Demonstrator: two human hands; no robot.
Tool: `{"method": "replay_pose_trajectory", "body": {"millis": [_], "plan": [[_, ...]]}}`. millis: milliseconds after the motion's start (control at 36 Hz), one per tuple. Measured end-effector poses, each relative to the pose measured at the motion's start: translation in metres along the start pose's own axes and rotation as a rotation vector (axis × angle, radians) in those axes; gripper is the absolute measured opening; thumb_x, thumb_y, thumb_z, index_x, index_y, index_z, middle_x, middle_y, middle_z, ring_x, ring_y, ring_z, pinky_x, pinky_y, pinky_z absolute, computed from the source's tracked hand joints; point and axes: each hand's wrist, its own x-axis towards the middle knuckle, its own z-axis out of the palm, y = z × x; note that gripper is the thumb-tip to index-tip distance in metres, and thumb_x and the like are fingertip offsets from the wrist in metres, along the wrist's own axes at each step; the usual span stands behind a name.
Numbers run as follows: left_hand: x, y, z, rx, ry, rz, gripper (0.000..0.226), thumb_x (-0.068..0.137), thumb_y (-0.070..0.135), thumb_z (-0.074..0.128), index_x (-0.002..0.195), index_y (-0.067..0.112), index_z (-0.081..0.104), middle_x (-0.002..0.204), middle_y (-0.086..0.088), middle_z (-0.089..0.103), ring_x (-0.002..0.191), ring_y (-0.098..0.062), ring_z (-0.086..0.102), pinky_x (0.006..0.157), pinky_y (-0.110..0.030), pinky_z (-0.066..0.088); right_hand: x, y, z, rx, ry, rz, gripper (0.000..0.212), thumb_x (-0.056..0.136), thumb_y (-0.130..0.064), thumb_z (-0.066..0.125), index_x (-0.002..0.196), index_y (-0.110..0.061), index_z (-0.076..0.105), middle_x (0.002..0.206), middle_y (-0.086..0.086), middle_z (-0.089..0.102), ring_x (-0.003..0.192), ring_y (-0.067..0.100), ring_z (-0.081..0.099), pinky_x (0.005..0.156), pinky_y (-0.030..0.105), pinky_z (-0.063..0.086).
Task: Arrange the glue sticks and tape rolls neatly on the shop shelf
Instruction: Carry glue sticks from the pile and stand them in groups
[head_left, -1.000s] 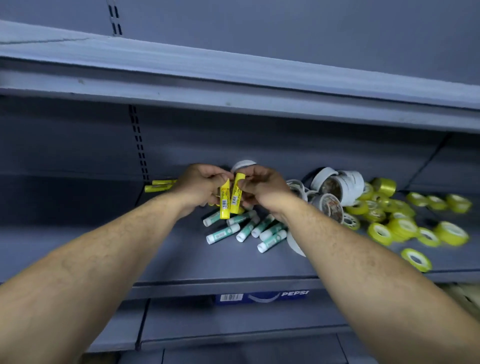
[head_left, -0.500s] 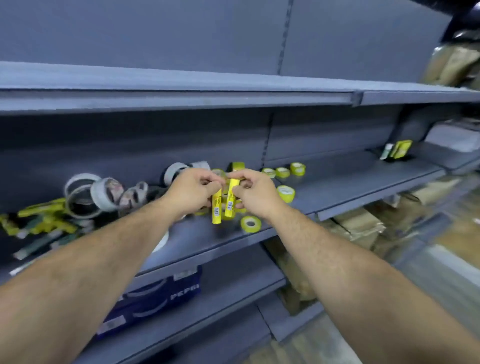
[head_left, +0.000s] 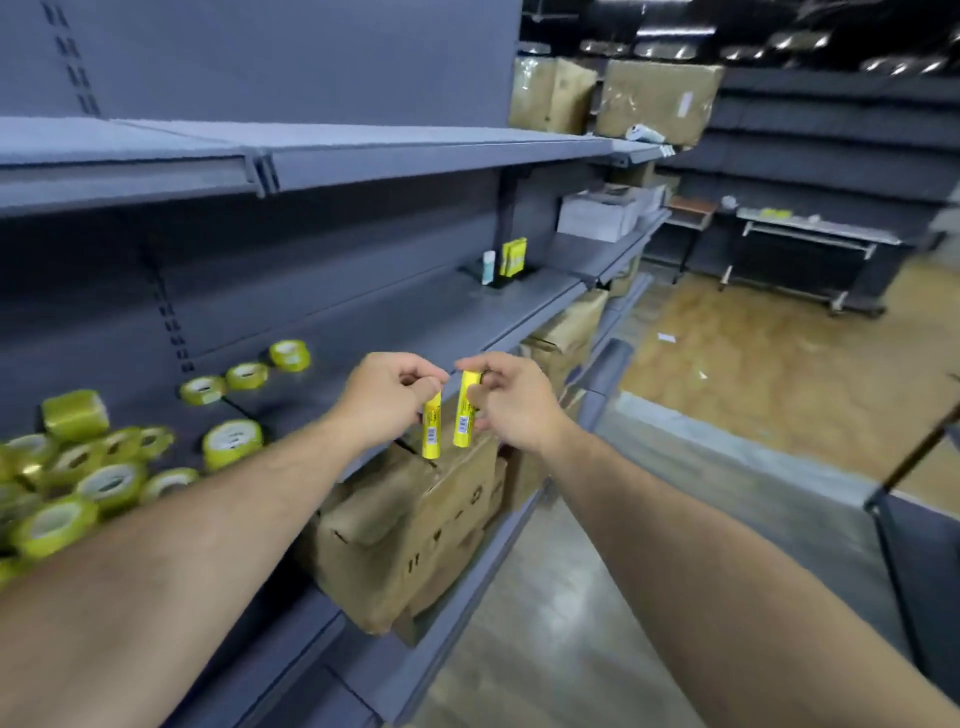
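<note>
Moved since the earlier frames: both hands, with their load, travel rightward along the shelf (head_left: 374, 317). The heap of white-and-teal sticks, the white tape rolls and the blue carton lettered PEPSI are out of view. Item 1: left hand (head_left: 387, 397), fingers curled, pinching the top of one yellow glue stick (head_left: 431, 431), which hangs upright. Item 2: right hand (head_left: 511, 400), thumb and fingers pinching a second yellow glue stick (head_left: 464, 413) near its upper end, also upright. The two sticks hang side by side between the hands, just apart, at the front edge of the shelf and above the cardboard cartons (head_left: 410, 530) stored below the hands. Item 3: yellow tape rolls (head_left: 231, 441), loose and unsorted, lying to the left of the hands, some flat, some on edge. Item 4: small standing group beyond the hands and to their right, at the back of the same shelf, made up of yellow standing sticks (head_left: 513, 255) and a pale one (head_left: 488, 267) just beside them. Judgement: the carry is likely under way toward that group, so neither stick is placed yet and the rolls remain to be sorted. Markings: each held stick bears a white barcode label, with small dark print above it on the left one; neither is legible. The cartons show dark printed symbols, no readable words. No brand name can be read anywhere.
</note>
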Motion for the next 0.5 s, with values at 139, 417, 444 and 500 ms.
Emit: {"method": "replay_pose_trajectory", "body": {"millis": [139,417,444,500], "plan": [[0.078,0.01,0.067,-0.033,-0.082,0.072,0.024,0.094,0.008,0.064,0.082,0.025,0.073,0.08,0.001,0.072,0.078,-0.022,0.068,0.075,-0.044,0.061,0.046,0.03,-0.062,-0.036,0.113,0.044,0.034,0.086,0.0,0.055,0.099,-0.026,0.073,0.063,-0.004,0.055,0.064,0.026,0.057,0.073,0.057,0.059],[0.225,0.043,0.172,-0.076,-0.215,0.153,0.03,0.092,0.013,0.064,0.075,0.035,0.076,0.073,0.009,0.072,0.081,-0.025,0.071,0.071,-0.049,0.062,0.141,0.074,-0.175,-0.148,0.288,0.099,0.046,0.079,-0.005,0.054,0.082,-0.046,0.072,0.061,-0.014,0.058,0.068,0.018,0.06,0.069,0.056,0.059],[0.236,0.045,0.183,-0.084,-0.224,0.159,0.027,0.092,0.014,0.064,0.077,0.033,0.076,0.076,0.008,0.073,0.081,-0.024,0.072,0.07,-0.048,0.062,0.149,0.08,-0.185,-0.144,0.296,0.104,0.045,0.08,-0.002,0.053,0.084,-0.043,0.072,0.063,-0.012,0.059,0.068,0.019,0.06,0.069,0.056,0.059],[0.256,0.048,0.207,-0.083,-0.241,0.178,0.025,0.093,0.014,0.065,0.08,0.032,0.075,0.082,0.004,0.075,0.082,-0.022,0.072,0.069,-0.042,0.063,0.166,0.094,-0.204,-0.131,0.298,0.11,0.043,0.082,0.0,0.052,0.087,-0.039,0.07,0.069,-0.004,0.06,0.068,0.02,0.059,0.07,0.057,0.058]]}}
